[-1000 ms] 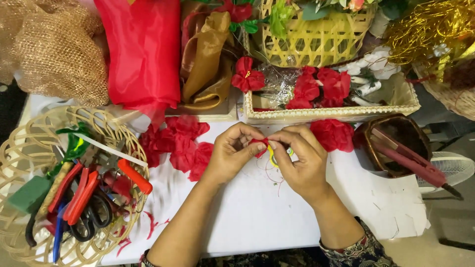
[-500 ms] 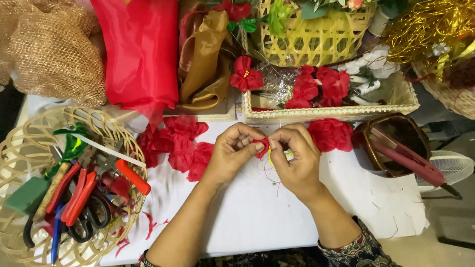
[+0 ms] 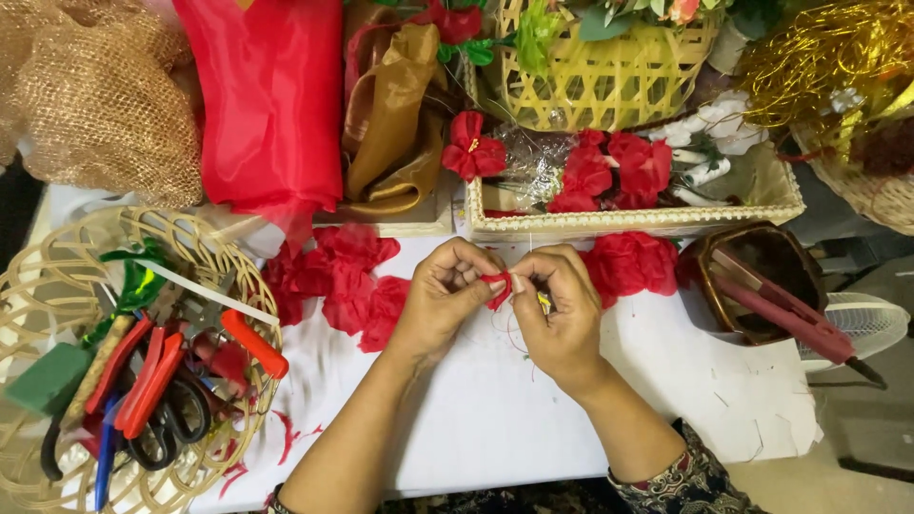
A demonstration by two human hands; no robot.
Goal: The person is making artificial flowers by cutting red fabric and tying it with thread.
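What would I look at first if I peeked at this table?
Probably all the red: a big sheet of red fabric hangs at the back left, and red petal pieces lie scattered on the white table. In the middle, the left hand and right hand pinch a small red piece together. At the left, a round woven basket holds scissors and red-handled tools.

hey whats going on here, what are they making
A person pinches a small red petal piece between the left hand and right hand over a white table. Loose red petals lie to the left, by a woven basket of scissors and pliers. Finished red flowers sit in a tray behind.
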